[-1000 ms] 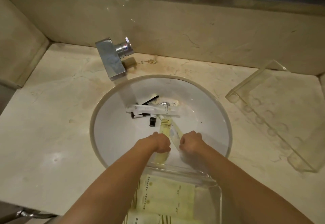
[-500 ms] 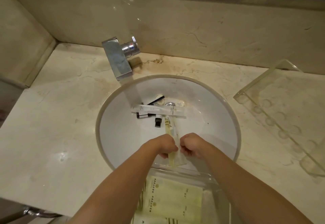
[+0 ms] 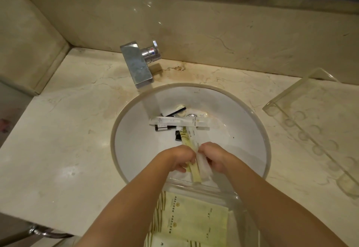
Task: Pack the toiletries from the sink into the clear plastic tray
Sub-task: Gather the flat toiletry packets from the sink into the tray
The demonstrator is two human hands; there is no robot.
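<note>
While the left hand curls its fingers round a long pale-yellow sachet and the right hand grips a white crinkled packet, both should draw back together over the clear plastic tray just behind the fingers; remaining toiletries lie beyond the fingers in the round white sink.

sink: toiletries heaped | clear tray: near rim, yellow packets
</note>
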